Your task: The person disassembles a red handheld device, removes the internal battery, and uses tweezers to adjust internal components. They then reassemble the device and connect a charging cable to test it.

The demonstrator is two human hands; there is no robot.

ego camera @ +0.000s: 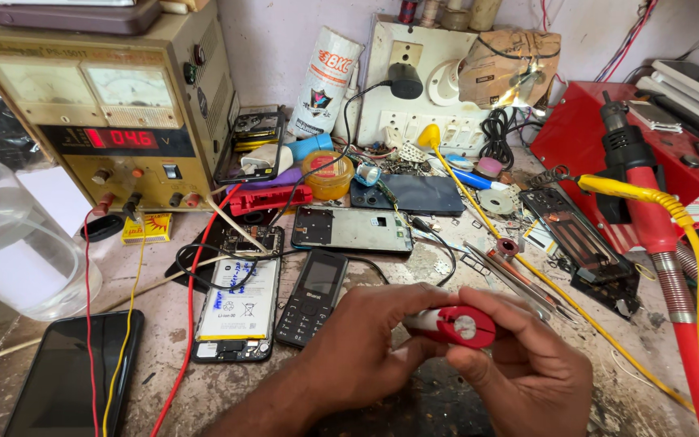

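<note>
Both my hands meet low in the middle of the head view over a worn workbench [163, 364]. My left hand [357, 348] and my right hand [527, 364] together grip a small red and white round tool [456, 325], its round end facing me. Just left of my hands lies a black keypad phone [313, 298], face up. Beside that sits an opened phone with its white battery [240, 301] showing. A bare phone frame [351, 230] rests behind them.
A beige bench power supply [115, 105] with a red digital readout stands at the back left, red and yellow leads trailing forward. A black smartphone [70, 376] lies front left beside a clear plastic jar [10, 235]. A red hot-air station [649, 154] and hose fill the right.
</note>
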